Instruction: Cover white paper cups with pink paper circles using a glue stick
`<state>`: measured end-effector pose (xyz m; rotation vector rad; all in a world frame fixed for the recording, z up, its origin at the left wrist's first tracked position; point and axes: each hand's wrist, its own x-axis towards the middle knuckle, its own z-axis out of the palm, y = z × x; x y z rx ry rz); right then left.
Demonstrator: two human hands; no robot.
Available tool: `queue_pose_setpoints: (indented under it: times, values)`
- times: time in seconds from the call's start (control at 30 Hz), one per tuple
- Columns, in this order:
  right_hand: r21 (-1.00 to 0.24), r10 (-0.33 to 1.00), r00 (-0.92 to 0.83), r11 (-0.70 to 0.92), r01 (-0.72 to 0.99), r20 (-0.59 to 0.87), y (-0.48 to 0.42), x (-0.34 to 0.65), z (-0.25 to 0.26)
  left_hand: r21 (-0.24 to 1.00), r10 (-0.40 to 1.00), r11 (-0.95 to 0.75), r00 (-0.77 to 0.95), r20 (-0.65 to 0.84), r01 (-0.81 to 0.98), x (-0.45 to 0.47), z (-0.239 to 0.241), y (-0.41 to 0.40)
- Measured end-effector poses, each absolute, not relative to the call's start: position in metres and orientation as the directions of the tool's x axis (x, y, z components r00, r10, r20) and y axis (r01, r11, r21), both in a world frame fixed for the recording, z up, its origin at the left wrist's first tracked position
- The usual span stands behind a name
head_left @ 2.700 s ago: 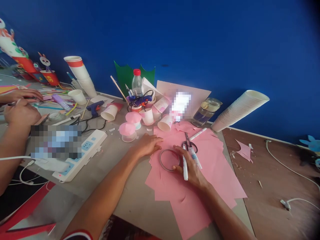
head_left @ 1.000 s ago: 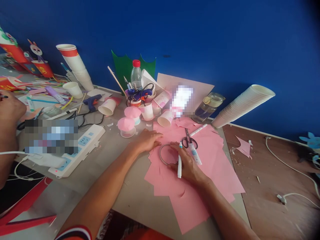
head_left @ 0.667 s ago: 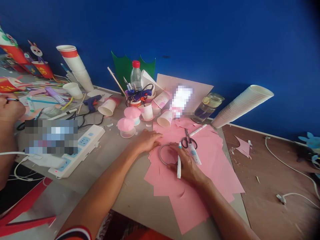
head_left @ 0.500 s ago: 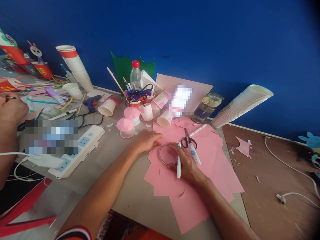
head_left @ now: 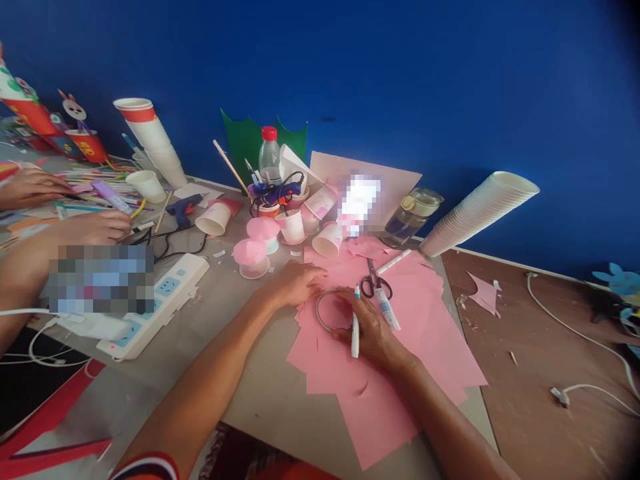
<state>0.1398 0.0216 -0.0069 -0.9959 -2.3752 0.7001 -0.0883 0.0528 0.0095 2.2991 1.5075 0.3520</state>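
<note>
The bench [head_left: 240,313] is full of craft things. A pile of pink paper [head_left: 430,340] lies on it. The left hand [head_left: 297,283] lies flat on the paper's edge, fingers open, holding nothing. The right hand [head_left: 373,330] has its fingers closed around a white pen [head_left: 355,327] and touches a ring [head_left: 323,319]. The ring lies on the paper between the two hands. Scissors [head_left: 375,283] lie just beside the right hand.

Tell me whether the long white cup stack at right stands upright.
Tipped: the cup stack lies slanted on its side, open end raised.
</note>
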Motion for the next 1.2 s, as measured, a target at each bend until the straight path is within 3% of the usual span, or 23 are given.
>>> queue_pose_setpoints:
  times: [0.17, 0.27, 0.4, 0.77, 0.9, 1.0, 1.1, 1.2]
  values:
    - [-0.623, 0.737, -0.629, 0.619, 0.478, 0.25, 0.022, 0.138, -0.006, 0.548, 0.848, -0.423, 0.529, -0.041, 0.721, -0.076, 0.027, 0.043]
    - [-0.621, 0.726, -0.622, 0.639, 0.454, 0.293, 0.023, 0.137, -0.006, 0.495, 0.807, -0.461, 0.58, -0.112, 0.737, -0.068, 0.033, 0.036]
    - [-0.619, 0.714, -0.616, 0.658, 0.428, 0.333, 0.023, 0.136, -0.007, 0.384, 0.823, -0.411, 0.517, -0.235, 0.827, -0.062, 0.036, 0.03]
    - [-0.634, 0.717, -0.615, 0.65, 0.419, 0.328, 0.023, 0.137, -0.011, 0.27, 0.812, -0.477, 0.537, -0.229, 0.836, -0.056, 0.04, 0.031]
    - [-0.769, 0.789, -0.528, 0.537, 0.347, 0.314, 0.022, 0.143, -0.003, 0.222, 0.822, -0.474, 0.519, -0.234, 0.852, -0.057, 0.04, 0.031]
    - [-0.917, 0.877, -0.365, 0.379, 0.128, 0.311, 0.024, 0.151, 0.006, 0.25, 0.823, -0.455, 0.511, -0.247, 0.855, -0.059, 0.04, 0.029]
    - [-0.974, 0.942, -0.25, 0.212, -0.076, 0.224, 0.027, 0.156, 0.014, 0.27, 0.823, -0.426, 0.494, -0.282, 0.863, -0.059, 0.044, 0.029]
    - [-0.993, 0.984, -0.154, 0.077, -0.086, 0.09, 0.027, 0.159, 0.022, 0.269, 0.82, -0.406, 0.479, -0.315, 0.873, -0.057, 0.05, 0.028]
